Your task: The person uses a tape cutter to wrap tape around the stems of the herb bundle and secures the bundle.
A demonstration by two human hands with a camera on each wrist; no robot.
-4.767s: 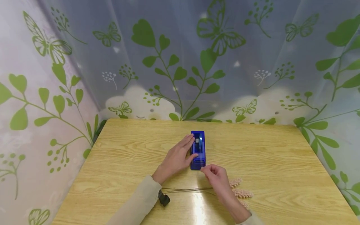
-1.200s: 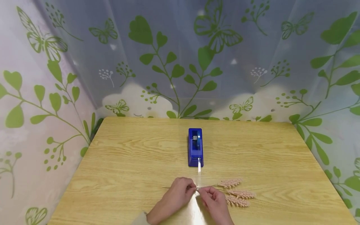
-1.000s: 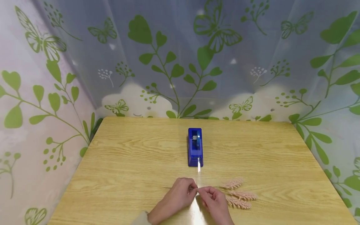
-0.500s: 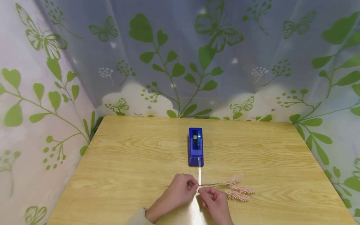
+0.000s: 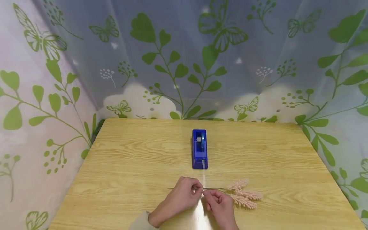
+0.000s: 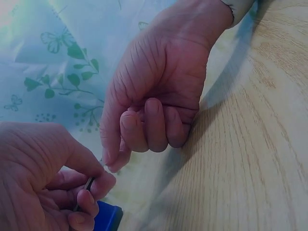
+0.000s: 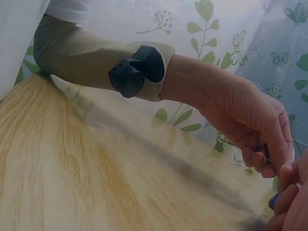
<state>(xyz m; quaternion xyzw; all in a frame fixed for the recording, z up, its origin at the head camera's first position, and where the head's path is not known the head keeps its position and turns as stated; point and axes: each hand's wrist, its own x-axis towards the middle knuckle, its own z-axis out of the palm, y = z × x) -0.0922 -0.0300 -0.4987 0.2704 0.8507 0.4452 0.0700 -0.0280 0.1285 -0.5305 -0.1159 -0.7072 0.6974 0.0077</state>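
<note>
My left hand [image 5: 185,193] pinches thin dark stems [image 5: 214,188] between thumb and fingers; in the left wrist view a stem [image 6: 90,183] crosses its fingertips. The stems lead right to fluffy pale pink flower heads [image 5: 245,194]. My right hand [image 5: 220,206] has thumb and forefinger pinched at the end of a clear tape strip [image 5: 203,175], right beside the left fingertips. That strip runs from the blue tape dispenser [image 5: 199,155] down to the stems. In the right wrist view the two hands meet at the right edge, the left hand [image 7: 245,115] bent downward.
The dispenser stands upright on the wood-grain table [image 5: 129,153], beyond the hands. A curtain [image 5: 184,64] printed with green leaves and butterflies hangs behind the table. A black device [image 7: 137,71] sits on the left sleeve's cuff.
Earlier the left hand rested on the dispenser and the right hand pinched the tape end there. Since then the tape has been pulled out to the stems, which the left hand now holds.
</note>
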